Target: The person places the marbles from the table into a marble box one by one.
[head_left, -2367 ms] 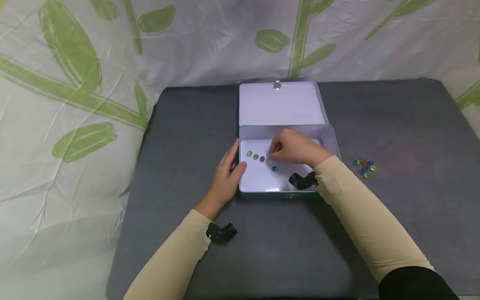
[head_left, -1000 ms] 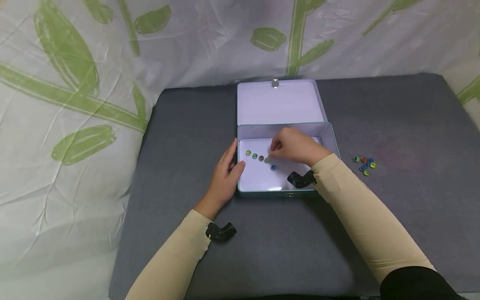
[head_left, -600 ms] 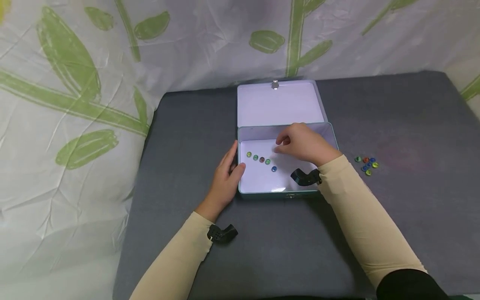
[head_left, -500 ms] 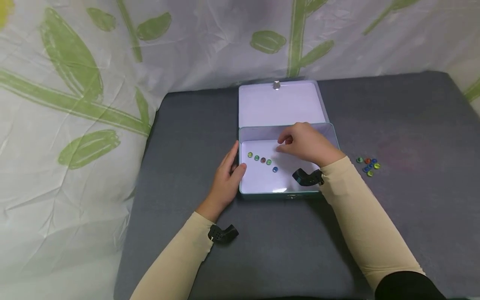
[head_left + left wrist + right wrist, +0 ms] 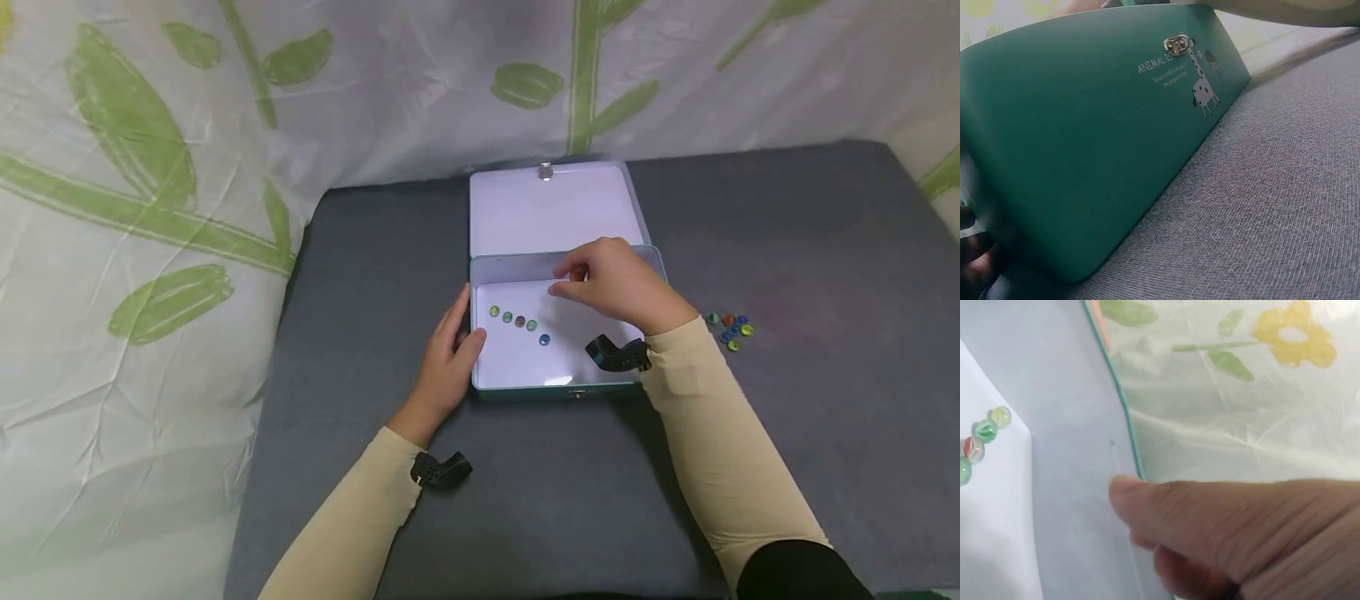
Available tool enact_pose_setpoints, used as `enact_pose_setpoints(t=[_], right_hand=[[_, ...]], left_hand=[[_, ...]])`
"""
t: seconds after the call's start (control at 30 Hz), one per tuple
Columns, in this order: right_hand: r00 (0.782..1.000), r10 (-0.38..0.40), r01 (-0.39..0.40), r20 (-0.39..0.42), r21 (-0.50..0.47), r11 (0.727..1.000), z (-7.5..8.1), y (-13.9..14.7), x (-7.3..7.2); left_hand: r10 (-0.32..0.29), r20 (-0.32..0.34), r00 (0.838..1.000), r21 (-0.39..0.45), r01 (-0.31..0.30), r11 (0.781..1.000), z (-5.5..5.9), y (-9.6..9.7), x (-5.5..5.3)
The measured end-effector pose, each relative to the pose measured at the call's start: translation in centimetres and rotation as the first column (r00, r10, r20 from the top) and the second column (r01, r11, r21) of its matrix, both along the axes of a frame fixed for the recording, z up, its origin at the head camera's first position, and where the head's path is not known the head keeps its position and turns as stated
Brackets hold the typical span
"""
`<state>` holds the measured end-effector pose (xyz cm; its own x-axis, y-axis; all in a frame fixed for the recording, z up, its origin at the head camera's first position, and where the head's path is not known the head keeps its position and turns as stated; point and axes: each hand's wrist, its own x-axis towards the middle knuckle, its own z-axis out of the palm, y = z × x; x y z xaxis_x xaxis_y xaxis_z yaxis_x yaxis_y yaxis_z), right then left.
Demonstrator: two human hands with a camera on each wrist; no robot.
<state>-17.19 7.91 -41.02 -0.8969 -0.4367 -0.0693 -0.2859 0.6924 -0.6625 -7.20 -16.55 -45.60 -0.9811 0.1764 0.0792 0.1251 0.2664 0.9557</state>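
An open green tin box (image 5: 480,388) with a white inside is in the middle of the head view. Inside, a yellow marble (image 5: 494,311), a green one (image 5: 507,317), a red one (image 5: 520,321) and another green one (image 5: 531,325) make a slanting row; a blue marble (image 5: 544,340) lies nearer the front. My left hand (image 5: 442,367) rests along the box's left wall, fingers extended outside and thumb at the rim. Above the box's inside, right of the row, hovers my right hand (image 5: 611,283), thumb and forefinger apart with nothing visible between them.
Right of the box, several marbles (image 5: 727,337) lie clustered on the grey cloth-covered table (image 5: 810,400). The box's lid (image 5: 555,212) lies back behind it, its clasp (image 5: 545,171) at the far edge. A leaf-patterned sheet (image 5: 420,100) hangs behind and to the left.
My right hand has let go of the second green marble at the row's end and moved up and to the right. My left hand has stayed at the box's side.
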Motion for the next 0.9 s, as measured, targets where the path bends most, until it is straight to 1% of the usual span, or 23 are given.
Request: enact_pose_setpoints(t=[0.13, 0.37, 0.43, 0.6, 0.67, 0.73, 0.9], right_hand=[[1.000, -0.012, 0.012, -0.019, -0.001, 1.000, 0.8, 0.6, 0.3], [0.998, -0.064, 0.063, 0.008, 0.026, 0.998, 1.7, 2.7, 0.9], [0.996, -0.093, 0.092, 0.011, 0.031, 0.995, 2.0, 3.4, 1.1], [0.989, -0.142, 0.141, 0.028, 0.031, 0.989, 2.2, 5.0, 1.7], [0.987, -0.157, 0.156, 0.037, 0.034, 0.987, 2.2, 5.7, 1.9], [0.984, -0.174, 0.172, 0.035, 0.035, 0.984, 2.2, 6.5, 2.1], [0.972, -0.236, 0.235, 0.024, 0.017, 0.972, 2.5, 9.0, 2.3]], left_hand=[[0.002, -0.005, 1.000, 0.012, -0.002, 1.000, 0.2, 0.0, -0.1], [0.016, -0.002, 1.000, -0.012, -0.016, 1.000, 0.3, 0.2, 0.0], [0.020, -0.003, 1.000, -0.007, -0.020, 1.000, -0.5, 0.2, -0.2], [0.025, -0.018, 1.000, 0.000, -0.025, 1.000, -3.3, -0.3, -0.9], [0.022, -0.027, 0.999, -0.002, -0.022, 1.000, -3.7, -0.4, -1.0], [0.017, -0.035, 0.999, 0.005, -0.017, 1.000, -3.9, -0.5, -1.0], [0.013, -0.024, 1.000, 0.006, -0.013, 1.000, -1.1, 0.1, -0.3]])
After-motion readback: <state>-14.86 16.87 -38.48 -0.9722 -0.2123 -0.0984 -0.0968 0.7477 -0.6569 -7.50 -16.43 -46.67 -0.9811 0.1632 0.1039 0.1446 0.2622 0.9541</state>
